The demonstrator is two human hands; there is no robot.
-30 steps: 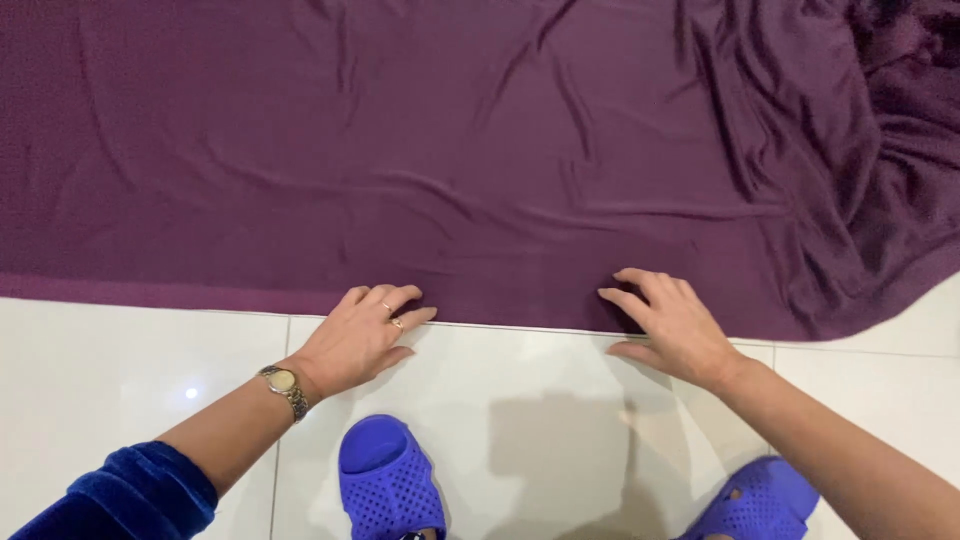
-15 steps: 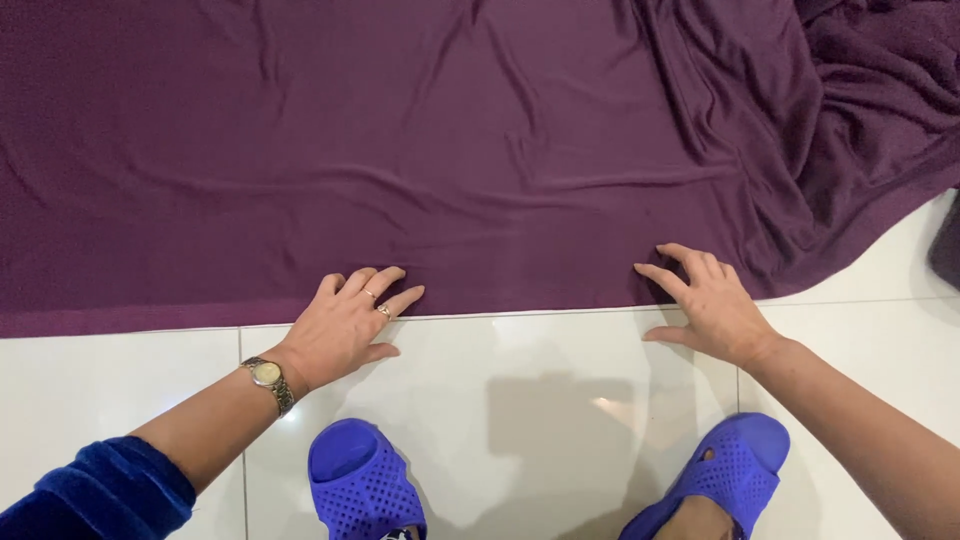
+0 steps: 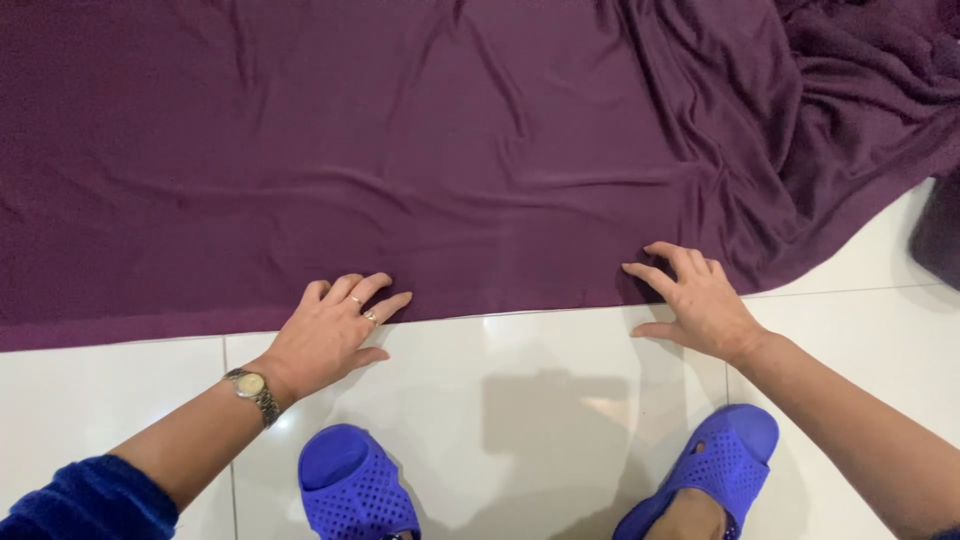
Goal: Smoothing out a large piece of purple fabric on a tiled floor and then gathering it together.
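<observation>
- I see my left hand (image 3: 330,335) lying palm down at the near hem of the purple cloth (image 3: 450,170), fingers (image 3: 372,288) slightly spread, their tips resting on the fabric.
- The heel of that hand sits on the white floor (image 3: 540,400), thumb tucked on the tile just beside the hem.
- It wears a ring (image 3: 370,317) on one finger and a watch (image 3: 252,392) at the wrist; a blue sleeve (image 3: 90,500) shows at the lower left corner.
- My right hand (image 3: 700,305) is also flat and spread, fingertips pressing the cloth's edge, thumb out on the tile.
- Neither hand grips anything; both are open on the hem, well apart from each other.
- The cloth covers the upper part of the view, laid out mostly flat with soft creases, its near hem running straight across between my hands.
- At the right the cloth bunches into thick folds (image 3: 860,110).
- Below my hands I see two blue perforated slippers (image 3: 355,490) on the tile, one under each arm.
- A dark patch sits at the right edge; I cannot tell what it is.
</observation>
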